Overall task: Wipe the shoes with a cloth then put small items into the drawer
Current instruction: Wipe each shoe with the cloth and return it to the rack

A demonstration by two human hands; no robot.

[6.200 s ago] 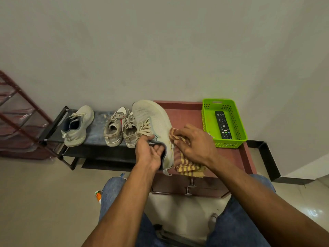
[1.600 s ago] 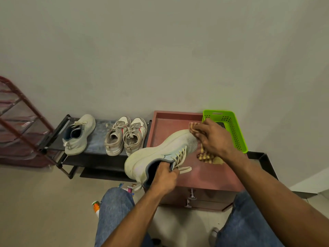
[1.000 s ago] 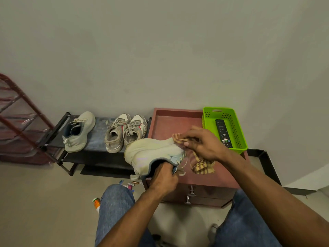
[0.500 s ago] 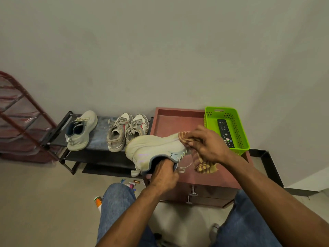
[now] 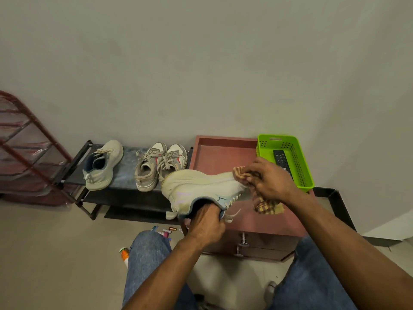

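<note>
Left arm: bare forearm rising from the lower centre of the view, angled up and to the right. Left hand (image 5: 206, 222): back toward the camera, fingers curled into the opening of the pale shoe (image 5: 201, 186), gripping it at the collar and holding it raised on its side.

Right arm: bare forearm entering from the lower right corner, running up and to the left. Right hand (image 5: 271, 180): back upward, fingers and thumb bunched round the checked cloth (image 5: 266, 205), pressing its upper end against the shoe's toe.
</note>
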